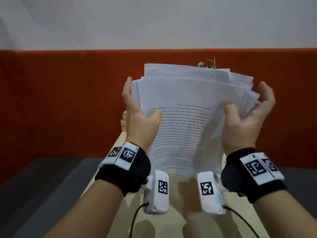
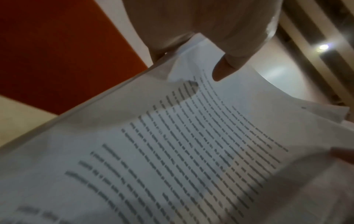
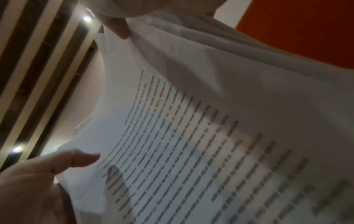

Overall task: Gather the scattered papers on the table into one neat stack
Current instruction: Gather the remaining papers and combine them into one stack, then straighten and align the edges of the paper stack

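A bundle of printed papers (image 1: 185,103) stands upright over the tan table (image 1: 171,217), text side toward me. Its top and right edges are uneven, with sheets fanned out. My left hand (image 1: 135,109) grips the left edge, thumb on the front page and fingers behind. My right hand (image 1: 248,117) grips the right edge, with a blurred thumb in front and curled fingers behind. The left wrist view shows the papers (image 2: 191,144) with my left hand's thumb (image 2: 222,71) pressing the page. The right wrist view shows the papers (image 3: 191,136) and my right hand's thumb (image 3: 80,160). Whether the bottom edge touches the table I cannot tell.
An orange partition (image 1: 60,100) runs across behind the table. A small plant (image 1: 210,62) pokes up behind the papers. A few stacked books (image 1: 123,121) sit at the table's far end on the left. Dark grey surfaces (image 1: 42,186) flank the table.
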Demonstrator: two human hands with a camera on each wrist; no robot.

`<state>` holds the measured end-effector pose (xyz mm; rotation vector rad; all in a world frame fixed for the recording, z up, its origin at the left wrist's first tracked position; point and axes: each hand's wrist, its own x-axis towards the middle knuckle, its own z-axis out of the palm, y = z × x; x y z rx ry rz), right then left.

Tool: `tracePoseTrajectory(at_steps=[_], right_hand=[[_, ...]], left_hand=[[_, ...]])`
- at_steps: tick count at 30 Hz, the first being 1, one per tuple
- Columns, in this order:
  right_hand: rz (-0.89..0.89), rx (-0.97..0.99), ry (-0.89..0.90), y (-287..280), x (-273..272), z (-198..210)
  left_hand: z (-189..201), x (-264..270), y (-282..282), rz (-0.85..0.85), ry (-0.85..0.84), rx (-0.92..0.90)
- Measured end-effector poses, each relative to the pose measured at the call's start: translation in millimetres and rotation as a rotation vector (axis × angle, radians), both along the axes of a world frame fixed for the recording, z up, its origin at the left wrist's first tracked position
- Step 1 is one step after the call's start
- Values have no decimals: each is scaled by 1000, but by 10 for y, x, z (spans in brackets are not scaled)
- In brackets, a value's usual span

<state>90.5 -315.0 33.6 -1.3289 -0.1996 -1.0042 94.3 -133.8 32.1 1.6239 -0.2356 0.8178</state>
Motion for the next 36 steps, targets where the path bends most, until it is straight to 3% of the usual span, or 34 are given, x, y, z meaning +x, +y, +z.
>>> tracePoseTrajectory(at_steps=[17,21,28,36], right_hand=[[73,-128,-6,-18,72,333],[187,-146,147,-88,83,174],[241,-114,225,-70,110,-50],[259,-104,245,-76,119,-30]], left_hand=[[208,-56,65,63,-25,96],[217,-94,133,29,-27,237],[291,-85,217,184,-128,390],[503,-135,216,243,-3,637]])
